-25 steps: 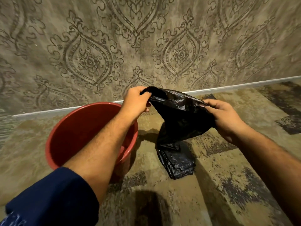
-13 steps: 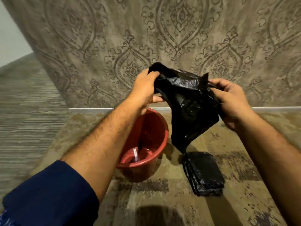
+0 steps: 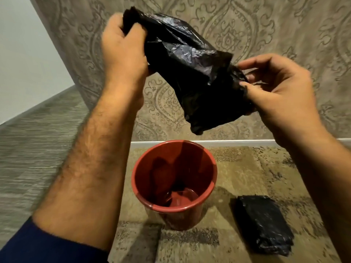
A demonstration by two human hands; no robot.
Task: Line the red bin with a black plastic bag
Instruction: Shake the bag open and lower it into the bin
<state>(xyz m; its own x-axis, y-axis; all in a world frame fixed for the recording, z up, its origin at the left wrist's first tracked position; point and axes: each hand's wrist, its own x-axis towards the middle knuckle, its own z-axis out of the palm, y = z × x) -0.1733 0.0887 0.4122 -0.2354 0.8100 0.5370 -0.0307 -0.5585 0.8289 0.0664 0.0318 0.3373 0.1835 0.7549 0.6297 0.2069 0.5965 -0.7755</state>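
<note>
A red bin stands upright on the patterned rug, its mouth open and nothing inside. Well above it hangs a crumpled black plastic bag, held in the air between both hands. My left hand grips the bag's upper left corner in a closed fist. My right hand pinches the bag's right edge between thumb and fingers. The bag's lowest tip hangs clear of the bin's far rim without touching it.
A folded stack of black bags lies on the rug to the right of the bin. A wall with ornate patterned paper and a white skirting strip runs just behind the bin. Grey striped floor lies to the left.
Both hands have lifted the bag higher and off the folded stack. The view has shifted, so the bin now sits below the bag at centre.
</note>
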